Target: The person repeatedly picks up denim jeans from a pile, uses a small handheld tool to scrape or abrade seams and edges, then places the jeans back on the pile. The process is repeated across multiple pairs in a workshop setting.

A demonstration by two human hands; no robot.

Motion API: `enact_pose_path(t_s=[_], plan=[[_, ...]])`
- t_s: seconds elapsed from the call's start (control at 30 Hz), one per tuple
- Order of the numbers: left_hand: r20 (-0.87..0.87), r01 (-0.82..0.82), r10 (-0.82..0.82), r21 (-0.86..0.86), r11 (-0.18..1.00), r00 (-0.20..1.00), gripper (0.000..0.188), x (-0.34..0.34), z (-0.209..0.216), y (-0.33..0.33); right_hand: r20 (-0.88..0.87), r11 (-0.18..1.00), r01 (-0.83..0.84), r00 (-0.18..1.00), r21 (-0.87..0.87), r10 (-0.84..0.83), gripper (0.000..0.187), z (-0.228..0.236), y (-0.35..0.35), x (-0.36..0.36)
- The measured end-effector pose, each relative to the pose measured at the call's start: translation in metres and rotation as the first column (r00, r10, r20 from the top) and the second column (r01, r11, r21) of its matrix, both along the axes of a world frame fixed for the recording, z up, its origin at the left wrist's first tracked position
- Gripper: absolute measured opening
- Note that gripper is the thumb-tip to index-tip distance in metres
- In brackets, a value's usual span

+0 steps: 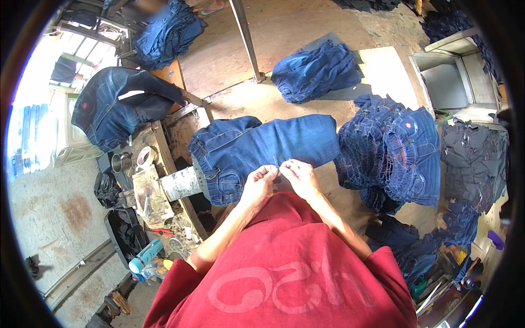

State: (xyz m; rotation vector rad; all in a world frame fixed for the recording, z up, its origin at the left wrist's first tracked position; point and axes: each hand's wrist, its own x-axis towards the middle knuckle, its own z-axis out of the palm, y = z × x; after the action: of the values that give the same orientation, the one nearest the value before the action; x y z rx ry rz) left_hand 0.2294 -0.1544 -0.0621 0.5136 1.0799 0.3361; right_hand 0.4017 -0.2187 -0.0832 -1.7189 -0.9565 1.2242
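Worn concrete and rough boards make up this workshop in the head view, with denim heaped in every direction around a pair of blue jeans (262, 148) lying on the desk (249, 101). Those jeans are the landmark: their long axis runs left to right across the picture, waistband end at the left, near a pale cylinder (181, 183) that juts out beside it.

Both hands meet at the near edge of the jeans, directly ahead of the person's red shirt (290, 273). The left hand (260, 182) and the right hand (298, 176) are touching each other, fingers curled in and pinched on the denim hem or on something very small at it; what exactly sits between the fingertips is too small to tell. Neither is clearly nearer, since both rest on the same spot, so the cloth stretches away from them and off to either side.

Right of the jeans, just beside them, stands a tall stack of folded jeans (399, 153), close enough to crowd the right forearm. Beyond the jeans lies another denim bundle (314, 71) near a metal post (246, 38). Left of the jeans, a denim garment (117, 104) hangs over a frame, with a metal cup (120, 162) beneath it. Below and left of the jeans lies a blue bottle (145, 257) among clutter.
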Motion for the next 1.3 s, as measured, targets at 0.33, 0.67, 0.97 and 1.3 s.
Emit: enact_pose_path(t_s=[0.33, 0.67, 0.97, 1.3], plan=[[0.056, -0.214, 0.261, -0.425, 0.879, 0.964, 0.014, -0.004, 0.013, 0.004, -0.277, 0.969, 0.118, 0.944, -0.218, -0.177, 0.030, -0.004, -0.016, 0.004], [-0.136, 0.145, -0.146, -0.019, 0.989, 0.980, 0.010, 0.014, 0.007, 0.015, 0.117, 0.985, 0.150, 0.983, -0.089, -0.140, 0.041, -0.024, -0.005, 0.018], [-0.043, -0.012, 0.001, -0.238, 0.971, 0.999, 0.012, -0.016, 0.011, 0.007, -0.009, 0.974, 0.197, 0.980, -0.110, -0.199, 0.033, -0.012, -0.017, 0.016], [-0.249, 0.224, -0.204, 0.054, 0.973, 0.947, 0.014, 0.016, 0.016, 0.010, 0.120, 0.987, 0.093, 0.990, -0.131, -0.077, 0.036, -0.006, -0.017, 0.021]])
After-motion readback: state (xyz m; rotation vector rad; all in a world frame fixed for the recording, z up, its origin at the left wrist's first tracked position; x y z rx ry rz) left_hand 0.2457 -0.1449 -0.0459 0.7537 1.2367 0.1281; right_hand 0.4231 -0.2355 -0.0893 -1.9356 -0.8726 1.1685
